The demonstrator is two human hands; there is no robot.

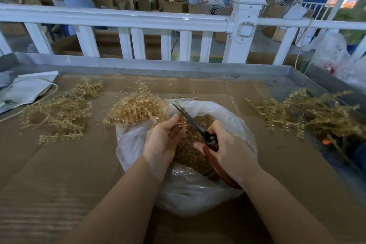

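The right hand (231, 150) is gripping the red-brown handles of a pair of scissors (195, 123), fingers curled round them, with the dark blades pointing up and away and looking nearly together. The left hand (162, 138) is pinching a short amber plastic strip (181, 124) of small parts between thumb and curled fingers, holding it just beside the blades; whether the strip is sitting between them I cannot tell. Both hands are working over the open mouth of a clear plastic bag (190, 190), which is sitting at the middle of the table, towards its near edge, on a cardboard sheet (79, 164). Snipped pieces (188, 152) are filling a good part of the bag, so much of the cutting looks done. A heap of uncut strips (136, 110) is resting against the bag's far rim, another pile (59, 111) is lying towards the left edge, and a third pile (309, 111) is spreading along the right edge, so plenty is waiting to be trimmed. Loose bits are lying scattered towards the far edge.
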